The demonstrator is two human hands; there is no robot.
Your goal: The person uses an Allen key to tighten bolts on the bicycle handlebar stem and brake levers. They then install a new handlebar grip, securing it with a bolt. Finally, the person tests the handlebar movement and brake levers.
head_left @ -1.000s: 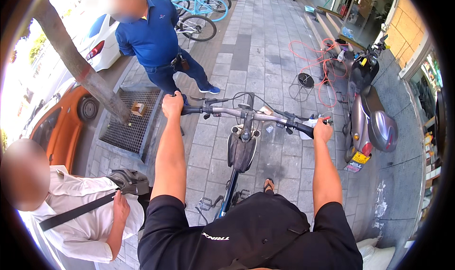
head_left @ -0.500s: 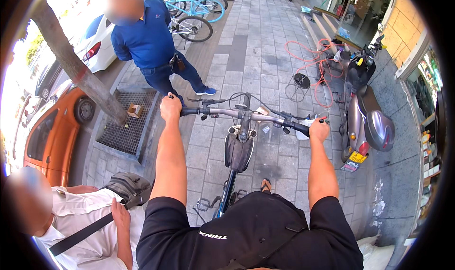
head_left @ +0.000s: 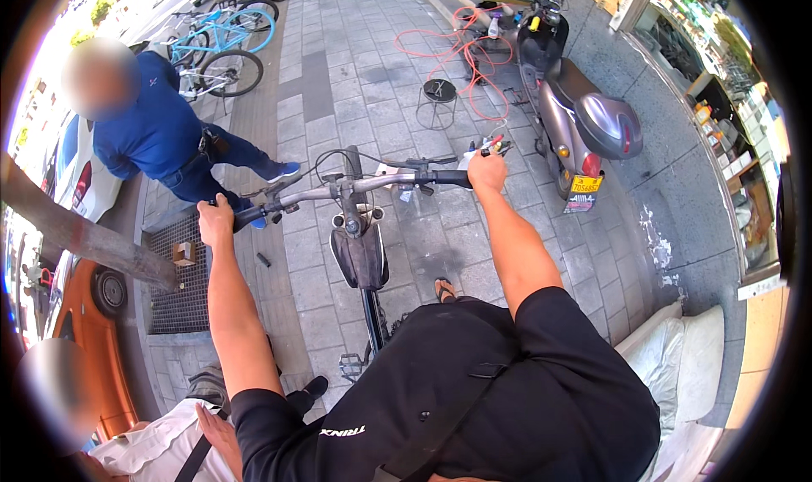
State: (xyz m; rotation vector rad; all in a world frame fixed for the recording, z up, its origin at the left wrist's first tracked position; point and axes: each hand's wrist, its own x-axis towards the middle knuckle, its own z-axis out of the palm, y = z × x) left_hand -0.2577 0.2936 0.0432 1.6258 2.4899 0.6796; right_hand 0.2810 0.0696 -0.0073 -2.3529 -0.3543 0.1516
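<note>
I stand astride a bicycle, and its silver handlebar (head_left: 385, 181) runs across in front of me. My left hand (head_left: 216, 220) is closed round the outer end of the black left grip (head_left: 247, 216). At the other end my right hand (head_left: 487, 171) wraps the black right grip (head_left: 451, 178). The left end of the bar sits nearer to me than the right. Brake levers and cables stand ahead of the bar. Behind the stem lies a dark bag (head_left: 359, 258) on the frame's top tube (head_left: 372, 317). My sandalled foot (head_left: 444, 290) shows on the right.
A person in blue (head_left: 161, 127) stands ahead left, by a tree trunk (head_left: 85, 228) and grate (head_left: 179, 304). Another in white (head_left: 161, 444) is close at my left. Right: a parked scooter (head_left: 575, 110), orange hose (head_left: 461, 42), black stool (head_left: 440, 90) and white sacks (head_left: 677, 355).
The handlebar has swung so its left end is nearer me and its right end farther. The surroundings have shifted left in view. Both hands keep their grip.
</note>
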